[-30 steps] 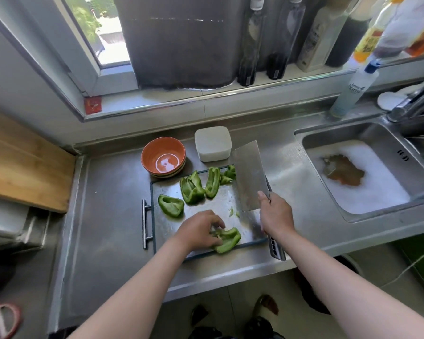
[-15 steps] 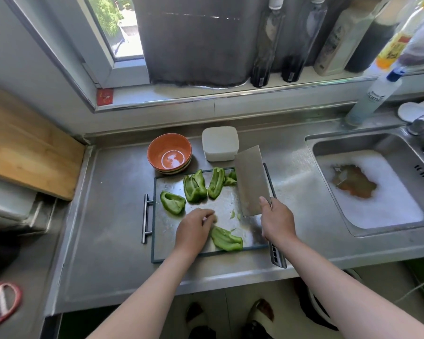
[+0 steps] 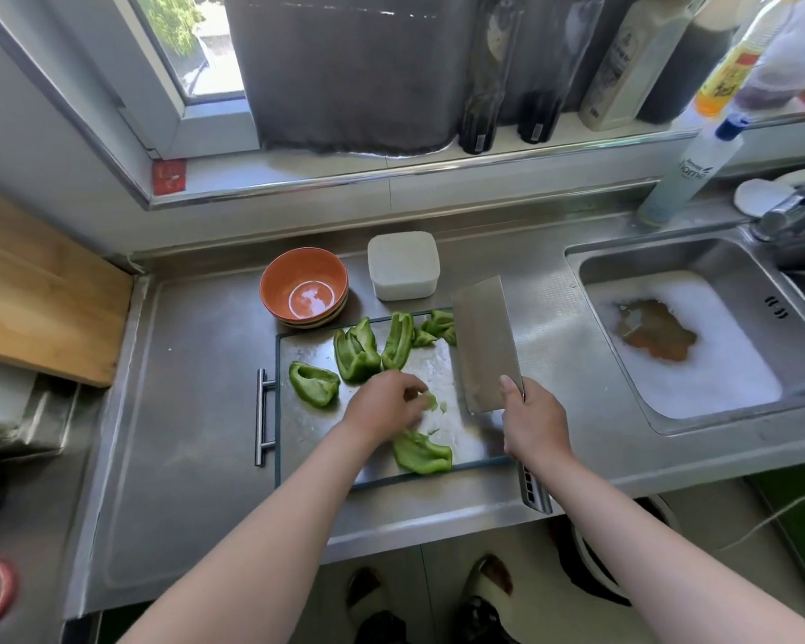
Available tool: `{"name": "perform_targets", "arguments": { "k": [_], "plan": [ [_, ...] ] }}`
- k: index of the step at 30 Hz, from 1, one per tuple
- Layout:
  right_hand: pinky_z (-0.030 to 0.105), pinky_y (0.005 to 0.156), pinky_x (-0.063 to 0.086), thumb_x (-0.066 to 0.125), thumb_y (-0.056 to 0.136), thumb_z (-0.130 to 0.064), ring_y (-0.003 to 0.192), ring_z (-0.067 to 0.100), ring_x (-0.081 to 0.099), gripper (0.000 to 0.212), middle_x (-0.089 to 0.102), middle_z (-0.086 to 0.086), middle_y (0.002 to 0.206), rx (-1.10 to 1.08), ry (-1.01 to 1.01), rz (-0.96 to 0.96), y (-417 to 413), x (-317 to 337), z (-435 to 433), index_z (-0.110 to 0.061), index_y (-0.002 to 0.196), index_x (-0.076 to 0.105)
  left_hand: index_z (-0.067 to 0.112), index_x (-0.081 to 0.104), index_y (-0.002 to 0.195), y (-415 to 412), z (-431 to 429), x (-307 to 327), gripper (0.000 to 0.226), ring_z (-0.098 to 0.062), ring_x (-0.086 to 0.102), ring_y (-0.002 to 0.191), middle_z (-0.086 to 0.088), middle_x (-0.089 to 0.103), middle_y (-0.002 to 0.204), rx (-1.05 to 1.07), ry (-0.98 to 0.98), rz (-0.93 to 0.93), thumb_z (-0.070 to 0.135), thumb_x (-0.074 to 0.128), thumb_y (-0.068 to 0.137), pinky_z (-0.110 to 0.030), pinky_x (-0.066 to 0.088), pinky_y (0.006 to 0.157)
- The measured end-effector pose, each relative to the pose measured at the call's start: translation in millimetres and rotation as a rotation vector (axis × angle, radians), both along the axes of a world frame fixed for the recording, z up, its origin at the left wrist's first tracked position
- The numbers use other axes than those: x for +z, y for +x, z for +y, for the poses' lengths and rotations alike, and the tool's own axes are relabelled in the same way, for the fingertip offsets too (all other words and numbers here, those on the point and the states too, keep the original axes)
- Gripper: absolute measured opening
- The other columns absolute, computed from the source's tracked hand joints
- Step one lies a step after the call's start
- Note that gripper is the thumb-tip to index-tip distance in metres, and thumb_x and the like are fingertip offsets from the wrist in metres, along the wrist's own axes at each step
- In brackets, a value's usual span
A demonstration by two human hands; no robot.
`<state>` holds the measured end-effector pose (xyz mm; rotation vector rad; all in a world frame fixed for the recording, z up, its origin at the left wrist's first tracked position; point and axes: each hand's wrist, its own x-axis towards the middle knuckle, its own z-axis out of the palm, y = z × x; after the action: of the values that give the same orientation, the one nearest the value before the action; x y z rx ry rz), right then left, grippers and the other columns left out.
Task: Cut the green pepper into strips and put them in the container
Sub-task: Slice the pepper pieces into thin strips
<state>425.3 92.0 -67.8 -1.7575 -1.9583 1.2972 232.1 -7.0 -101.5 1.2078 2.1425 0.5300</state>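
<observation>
Head view: cleaver point(image 3: 484, 346) lifted, green pepper pieces point(image 3: 356, 353) uncut on the steel board point(image 3: 307, 439).
My right hand point(image 3: 537, 425) grips its handle; my left hand point(image 3: 379, 406) curls over a pepper scrap point(image 3: 431, 402), hold unclear. Pieces may skid on steel, pulling the blade toward those fingers. The white container point(image 3: 403, 264) waits behind the board.

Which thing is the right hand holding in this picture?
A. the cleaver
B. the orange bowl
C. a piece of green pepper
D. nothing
A: the right hand grips the cleaver by its handle, with the blade over the right side of the cutting board, while the orange bowl stands untouched behind the board.
</observation>
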Motion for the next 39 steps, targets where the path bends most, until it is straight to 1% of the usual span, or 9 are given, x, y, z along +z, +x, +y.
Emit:
{"name": "perform_targets", "arguments": {
  "k": [3,10,14,17,22,24,28,33,39],
  "plan": [
    [0.015,0.037,0.033,0.042,0.107,-0.035,0.049,0.024,0.054,0.04,0.054,0.007,0.068,-0.009,0.019,0.008,3.8,2.9,2.5,-0.012,0.074,0.046,0.027,0.064,0.12,8.2,4.5,0.5,0.059,-0.013,0.059,0.093,0.008,0.054,0.109,-0.168,-0.101,0.055,0.042,0.085,0.067,-0.033,0.053,0.08],
    [0.028,0.053,0.035,0.044,0.106,-0.034,0.064,0.02,0.052,0.042,0.054,0.002,0.068,-0.022,0.023,0.035,8.8,3.9,5.3,-0.016,0.069,0.044,0.015,0.069,0.112,19.9,27.6,-7.9,0.033,-0.018,0.061,0.089,0.0,0.063,0.098,-0.057,0.069,0.053,0.012,0.077,0.08,-0.022,0.046,0.075],
    [0.034,0.062,0.042,0.045,0.105,-0.036,0.07,0.026,0.056,0.04,0.056,0.002,0.07,-0.029,0.021,0.053,15.4,1.2,12.9,-0.018,0.07,0.047,0.017,0.067,0.122,25.8,43.5,-2.9,0.043,-0.006,0.059,0.082,0.008,0.063,0.106,0.07,0.126,-0.086,0.018,0.08,0.081,-0.005,0.04,0.068],
    [0.032,0.061,0.038,0.045,0.106,-0.034,0.07,0.022,0.053,0.039,0.055,-0.001,0.07,-0.009,0.013,0.054,18.6,4.1,15.4,-0.02,0.069,0.047,0.019,0.068,0.119,21.0,34.7,6.0,0.03,-0.004,0.059,0.085,0.01,0.059,0.116,0.056,0.182,-0.037,0.02,0.072,0.089,-0.016,0.045,0.078],
    [0.031,0.056,0.035,0.047,0.105,-0.034,0.064,0.019,0.049,0.042,0.05,-0.002,0.065,0.085,0.007,0.079,10.6,12.9,9.5,-0.019,0.066,0.042,0.019,0.072,0.099,10.4,-24.2,9.5,0.016,-0.002,0.056,0.077,0.019,0.054,0.09,0.038,0.306,0.106,0.009,0.063,0.091,-0.026,0.05,0.075],
    [0.032,0.055,0.034,0.049,0.105,-0.034,0.063,0.019,0.047,0.043,0.048,-0.002,0.063,0.138,0.022,0.09,5.2,16.9,5.6,-0.018,0.065,0.041,0.022,0.069,0.094,12.5,-49.3,13.4,0.009,-0.003,0.054,0.076,0.02,0.053,0.088,-0.041,0.363,0.134,0.019,0.068,0.086,-0.026,0.049,0.069],
    [0.029,0.053,0.034,0.05,0.105,-0.034,0.062,0.013,0.049,0.04,0.051,-0.006,0.062,0.3,0.107,0.076,-0.2,27.1,-2.2,-0.024,0.066,0.045,0.02,0.067,0.096,29.9,-77.6,6.9,0.039,-0.012,0.051,0.085,0.005,0.058,0.094,-0.406,0.344,0.25,0.052,0.075,0.076,-0.024,0.043,0.073],
    [0.025,0.053,0.034,0.048,0.104,-0.036,0.063,0.008,0.053,0.021,0.058,-0.014,0.068,0.55,0.237,-0.006,-3.6,32.8,-10.6,-0.033,0.092,0.064,0.017,0.071,0.092,43.6,-86.0,-12.9,0.016,-0.02,0.057,0.082,-0.001,0.064,0.09,-0.408,0.447,0.412,0.029,0.061,0.088,-0.032,0.053,0.07],
    [0.032,0.067,0.048,0.047,0.104,-0.037,0.079,0.015,0.06,0.024,0.069,-0.01,0.087,0.792,0.344,-0.118,-7.5,44.3,-21.5,-0.037,0.118,0.066,0.017,0.073,0.094,26.0,-93.2,-17.1,0.02,-0.02,0.06,0.092,-0.001,0.066,0.093,-0.18,0.389,0.457,0.026,0.056,0.087,-0.034,0.056,0.062]
  ]
}}
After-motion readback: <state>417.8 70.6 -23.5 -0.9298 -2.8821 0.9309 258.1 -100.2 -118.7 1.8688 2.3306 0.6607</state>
